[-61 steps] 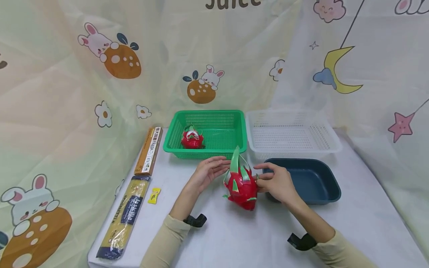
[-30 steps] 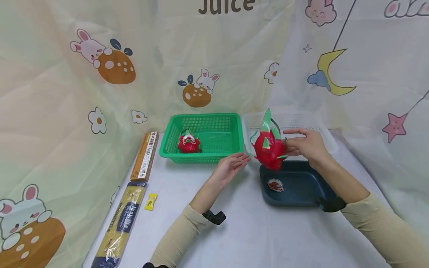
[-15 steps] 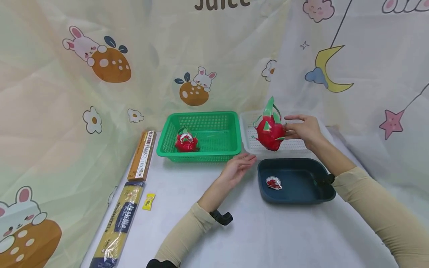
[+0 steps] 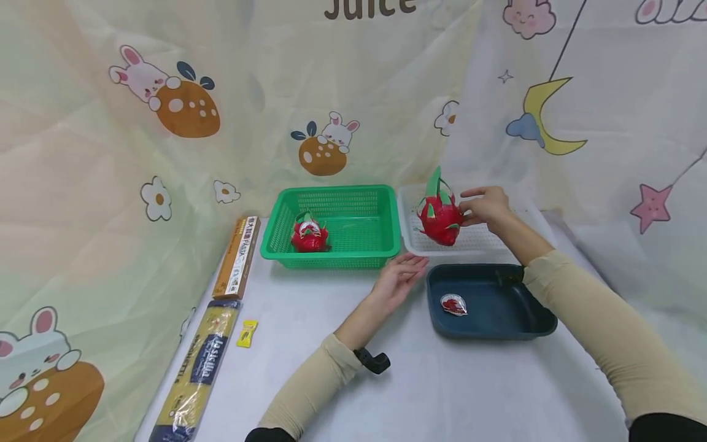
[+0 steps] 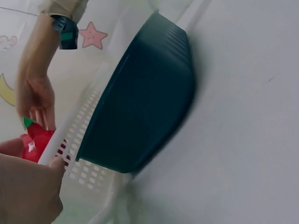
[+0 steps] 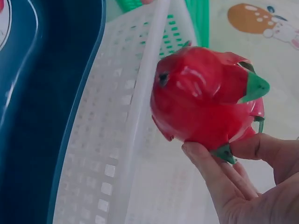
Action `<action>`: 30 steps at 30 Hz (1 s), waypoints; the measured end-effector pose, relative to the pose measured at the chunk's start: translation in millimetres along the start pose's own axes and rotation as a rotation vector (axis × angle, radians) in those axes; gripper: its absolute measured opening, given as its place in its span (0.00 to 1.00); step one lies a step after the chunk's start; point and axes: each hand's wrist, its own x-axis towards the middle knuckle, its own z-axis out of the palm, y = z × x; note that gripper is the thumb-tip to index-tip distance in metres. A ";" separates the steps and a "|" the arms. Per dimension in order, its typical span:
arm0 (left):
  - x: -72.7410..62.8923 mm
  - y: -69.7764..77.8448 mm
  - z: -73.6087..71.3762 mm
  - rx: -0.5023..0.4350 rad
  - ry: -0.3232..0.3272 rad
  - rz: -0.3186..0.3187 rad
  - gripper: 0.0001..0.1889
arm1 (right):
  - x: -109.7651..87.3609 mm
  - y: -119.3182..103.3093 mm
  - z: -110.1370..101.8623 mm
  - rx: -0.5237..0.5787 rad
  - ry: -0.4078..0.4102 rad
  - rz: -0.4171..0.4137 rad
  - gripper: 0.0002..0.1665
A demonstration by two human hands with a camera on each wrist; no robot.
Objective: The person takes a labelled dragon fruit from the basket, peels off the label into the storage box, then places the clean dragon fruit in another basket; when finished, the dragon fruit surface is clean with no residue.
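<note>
My right hand (image 4: 486,205) holds a red dragon fruit (image 4: 440,222) with green scales by its right side, at the left part of the white basket (image 4: 411,245). In the right wrist view, thumb and fingers pinch the dragon fruit (image 6: 201,102) by a green-tipped scale. Some red shows through the basket's holes in the left wrist view. My left hand (image 4: 397,283) holds nothing; its fingers are extended right at the basket's front rim, below the fruit. A second dragon fruit (image 4: 309,238) with a sticker sits in the green basket (image 4: 364,256).
A dark blue tub (image 4: 491,334) stands in front of the white basket, with a round red-and-white sticker (image 4: 454,304) in it. Along the table's left side lie a pasta box (image 4: 236,258), a spaghetti bag (image 4: 196,368) and a small yellow packet (image 4: 247,333). A printed cloth hangs behind.
My right hand has carried the dragon fruit from the table's middle, back and right, to the white basket. My left hand has left the fruit's side and moved right to the basket's front.
</note>
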 end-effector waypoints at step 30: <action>9.4 2.6 -6.7 -0.044 -0.056 -0.005 0.24 | 36.9 23.6 26.5 -0.059 -0.103 0.125 0.29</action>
